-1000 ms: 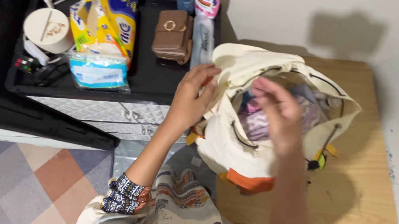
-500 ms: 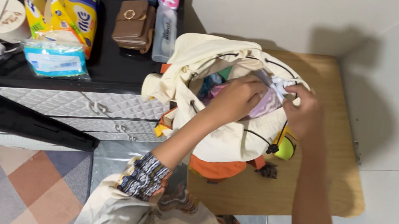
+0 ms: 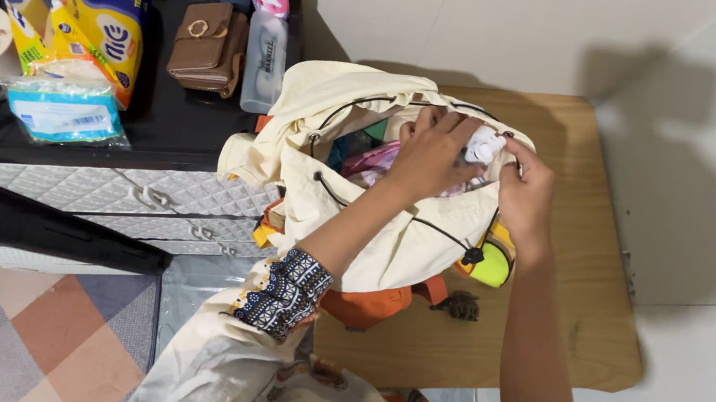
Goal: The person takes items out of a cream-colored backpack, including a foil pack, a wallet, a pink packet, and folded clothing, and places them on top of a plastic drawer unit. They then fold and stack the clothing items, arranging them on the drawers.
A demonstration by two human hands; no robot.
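Left hand (image 3: pixel 431 150) and right hand (image 3: pixel 524 193) both pinched 1 small white rolled item (image 3: pixel 485 145) at the mouth of a cream backpack (image 3: pixel 374 223) with orange trim, standing open on a wooden table (image 3: pixel 581 270). The contents showed only as pink and teal scraps; the item's kind was indistinct.

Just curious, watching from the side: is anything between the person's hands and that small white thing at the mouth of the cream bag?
Nothing visible. Both the left hand and right hand already touch the small white item at the cream bag's open top.
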